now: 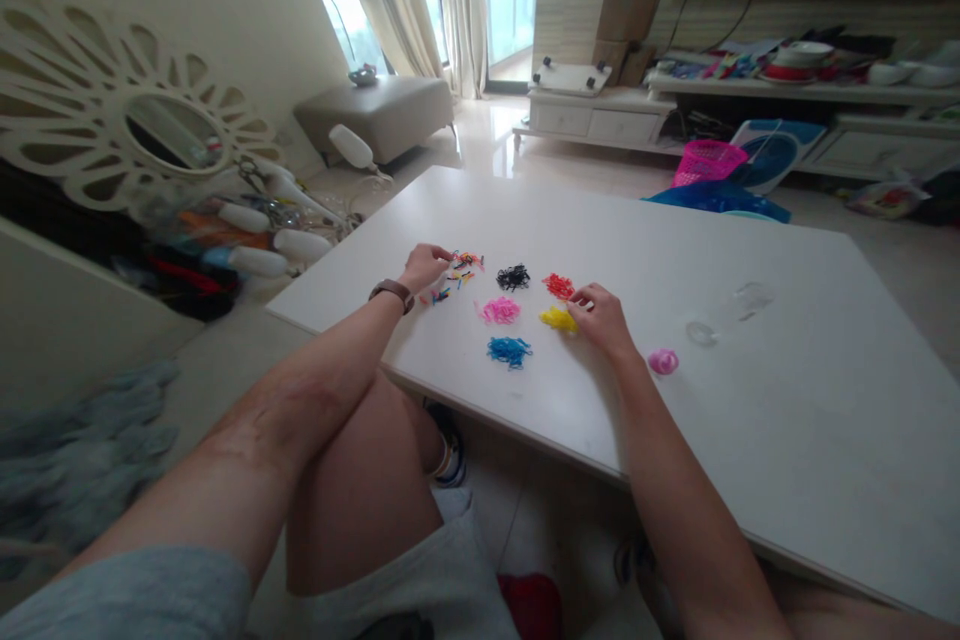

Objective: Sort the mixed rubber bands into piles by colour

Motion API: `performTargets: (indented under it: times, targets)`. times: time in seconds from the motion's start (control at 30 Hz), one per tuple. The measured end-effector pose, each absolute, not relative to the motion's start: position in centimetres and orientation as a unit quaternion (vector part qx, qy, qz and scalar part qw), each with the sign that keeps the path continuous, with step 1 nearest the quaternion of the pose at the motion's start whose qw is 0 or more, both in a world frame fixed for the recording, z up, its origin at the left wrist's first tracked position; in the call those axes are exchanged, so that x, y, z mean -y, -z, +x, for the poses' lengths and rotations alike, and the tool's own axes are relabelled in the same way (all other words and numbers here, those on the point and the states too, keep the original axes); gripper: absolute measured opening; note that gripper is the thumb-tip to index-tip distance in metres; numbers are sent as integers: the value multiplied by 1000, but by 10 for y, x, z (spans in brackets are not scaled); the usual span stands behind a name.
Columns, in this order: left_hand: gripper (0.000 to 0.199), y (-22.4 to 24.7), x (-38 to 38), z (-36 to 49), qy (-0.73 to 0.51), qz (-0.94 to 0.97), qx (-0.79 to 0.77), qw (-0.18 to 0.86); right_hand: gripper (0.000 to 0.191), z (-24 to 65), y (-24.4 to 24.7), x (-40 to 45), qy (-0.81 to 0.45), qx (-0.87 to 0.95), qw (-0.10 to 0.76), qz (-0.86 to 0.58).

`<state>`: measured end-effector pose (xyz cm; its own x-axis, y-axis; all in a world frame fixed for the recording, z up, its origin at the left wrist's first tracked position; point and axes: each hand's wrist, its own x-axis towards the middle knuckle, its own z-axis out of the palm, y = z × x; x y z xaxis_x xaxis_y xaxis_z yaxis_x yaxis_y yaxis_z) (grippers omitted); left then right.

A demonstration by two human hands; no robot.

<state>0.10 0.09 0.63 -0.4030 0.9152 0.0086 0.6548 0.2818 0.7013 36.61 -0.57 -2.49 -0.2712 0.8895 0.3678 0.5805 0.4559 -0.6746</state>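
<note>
Small rubber bands lie in colour heaps on the white table [750, 440]: black [514, 277], red [559, 286], pink [501, 310], yellow [558, 319] and blue [510, 352]. My left hand [426, 267] is at a scattered mixed-colour group of bands [466, 262], its fingers brought together at the tips. My right hand [602, 317] has its fingertips pinched at the edge of the yellow heap, just below the red one. Whatever either pinch holds is too small to make out.
Right of my right hand are a pink-purple round piece [663, 361], a clear ring-like piece [703, 333] and a clear container [752, 301]. Past the table's left edge stands a lamp with white shades [289, 245]. A pink basket [707, 163] is beyond the far edge.
</note>
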Motion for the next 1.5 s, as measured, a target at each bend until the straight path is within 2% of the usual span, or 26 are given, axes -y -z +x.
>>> performTargets:
  times: [0.13,0.23,0.37,0.7,0.87,1.13,1.5]
  targets:
    - [9,-5,-1,-2,-406,460,-763,203,12,366,25,6,-213,768,369,-477]
    - [15,-4,-2,-3,-448,432,-753,215,12,365,24,6,-216,769,370,-475]
    - [23,-2,-5,-3,-499,378,-732,270,12,365,23,7,-216,771,368,-474]
    - [13,-12,-11,0,-622,150,-622,451,14,365,25,7,-218,771,364,-476]
    - [18,-19,-10,-3,-629,89,-606,478,13,364,22,8,-216,773,359,-476]
    - [13,-19,-7,-7,-644,57,-581,495,12,364,23,9,-223,773,358,-473]
    - [13,-22,-6,-2,-628,105,-592,494,13,364,25,8,-219,780,354,-467]
